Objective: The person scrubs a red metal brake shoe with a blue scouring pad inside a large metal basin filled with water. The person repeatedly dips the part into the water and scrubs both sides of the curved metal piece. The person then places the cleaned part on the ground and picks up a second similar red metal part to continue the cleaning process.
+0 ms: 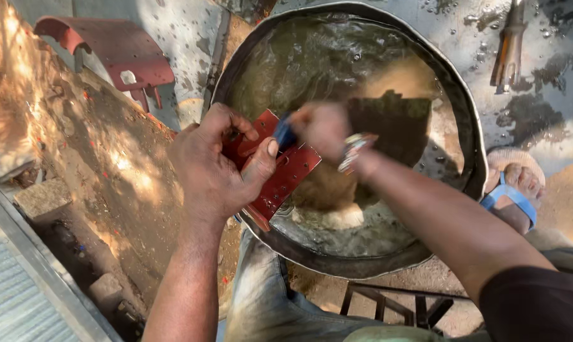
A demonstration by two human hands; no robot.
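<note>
My left hand (215,166) grips a flat red metal plate (286,177) with small holes and holds it tilted over the near rim of a wide round metal basin (454,95) full of murky water. My right hand (323,128), blurred with motion, presses a small blue object (284,133) against the plate's upper face; a beaded bracelet (355,151) sits on that wrist. The plate's lower corner hangs just above the water.
A second red metal cover (118,54) lies on wet concrete at upper left. A rusty tool (509,47) rests at upper right. A foot in a blue sandal (514,190) stands right of the basin. Bricks (43,199) and dirt lie left; a metal stool frame (394,307) is below.
</note>
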